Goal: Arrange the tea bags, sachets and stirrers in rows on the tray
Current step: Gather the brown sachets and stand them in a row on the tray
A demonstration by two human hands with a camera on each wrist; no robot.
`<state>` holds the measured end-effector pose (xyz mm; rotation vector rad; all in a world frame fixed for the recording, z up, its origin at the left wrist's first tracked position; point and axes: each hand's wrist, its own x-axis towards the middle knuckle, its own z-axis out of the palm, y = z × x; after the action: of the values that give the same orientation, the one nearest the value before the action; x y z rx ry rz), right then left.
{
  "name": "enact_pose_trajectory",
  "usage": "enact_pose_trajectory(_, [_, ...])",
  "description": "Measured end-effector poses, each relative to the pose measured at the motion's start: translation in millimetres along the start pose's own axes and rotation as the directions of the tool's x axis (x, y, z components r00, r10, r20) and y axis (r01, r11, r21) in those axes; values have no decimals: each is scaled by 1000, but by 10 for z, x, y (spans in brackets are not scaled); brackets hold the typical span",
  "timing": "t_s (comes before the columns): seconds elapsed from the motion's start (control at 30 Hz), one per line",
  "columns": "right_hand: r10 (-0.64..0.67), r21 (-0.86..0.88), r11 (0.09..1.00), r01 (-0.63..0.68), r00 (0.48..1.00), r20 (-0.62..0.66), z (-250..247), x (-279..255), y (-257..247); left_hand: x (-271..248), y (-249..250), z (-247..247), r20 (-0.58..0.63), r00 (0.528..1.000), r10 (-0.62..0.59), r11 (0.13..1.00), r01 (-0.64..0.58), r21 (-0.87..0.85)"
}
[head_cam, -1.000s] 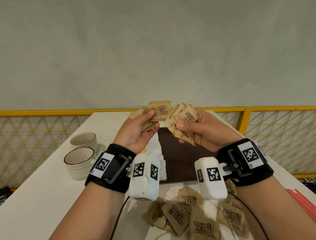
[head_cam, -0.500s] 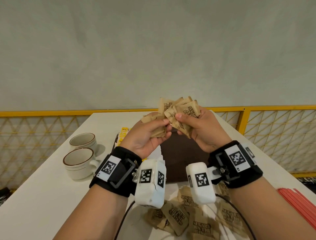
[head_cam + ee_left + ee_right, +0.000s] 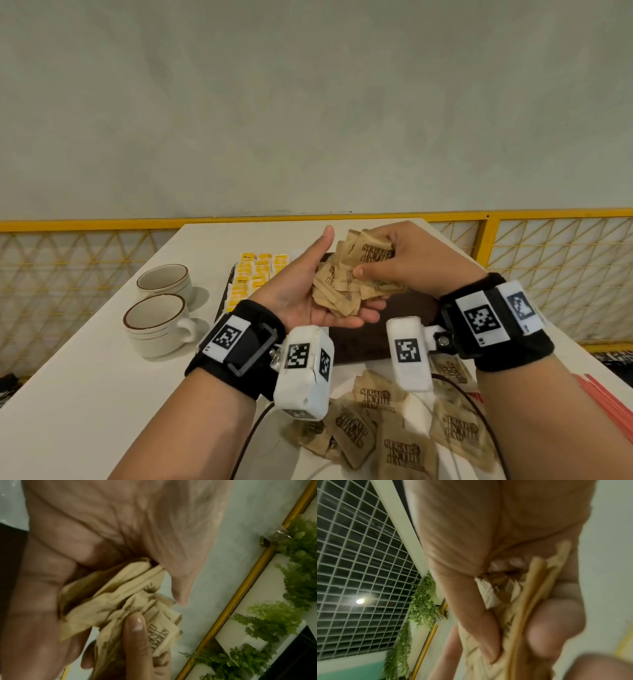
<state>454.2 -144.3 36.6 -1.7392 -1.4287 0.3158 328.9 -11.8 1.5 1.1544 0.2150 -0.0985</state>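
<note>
My left hand (image 3: 308, 301) is turned palm up over the dark brown tray (image 3: 404, 315), thumb raised and fingers fairly straight. A crumpled bunch of brown sugar sachets (image 3: 339, 291) lies in its palm. My right hand (image 3: 397, 260) pinches the upper sachets of that bunch between thumb and fingers and presses them into the left palm. The left wrist view shows the brown sugar sachets (image 3: 120, 601) in the palm with the right thumb (image 3: 135, 635) on them. Blurred sachets (image 3: 530, 595) fill the right wrist view. Yellow sachets (image 3: 253, 274) lie in rows on the tray's left part.
Several loose brown sachets (image 3: 400, 445) lie on the white table (image 3: 85, 394) in front of the tray. Red stirrers (image 3: 609, 407) lie at the right edge. Two white cups (image 3: 156, 322) stand left of the tray. A yellow railing (image 3: 489, 240) runs behind the table.
Each hand held its own bunch a second ago. The bunches came together, and my left hand has turned palm up and opened under them. Both hands have dropped lower.
</note>
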Motion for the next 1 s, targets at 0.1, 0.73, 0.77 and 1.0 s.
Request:
enact_pose_trajectory(0.1, [22, 54, 998, -22, 1000, -1, 54, 41, 54, 6, -26, -6, -17, 1000, 18, 1000, -18, -7])
enact_pose_trajectory(0.73, [182, 292, 930, -224, 970, 164, 183, 70, 118, -101, 158, -24, -308, 748, 589, 768, -398, 501])
enact_pose_trajectory(0.77, [181, 281, 933, -225, 968, 174, 217, 80, 116, -101, 153, -26, -281, 739, 612, 718, -371, 590])
enact_pose_trajectory(1.0, [141, 303, 932, -198, 969, 200, 365, 95, 64, -45, 94, -40, -221, 677, 702, 557, -329, 763])
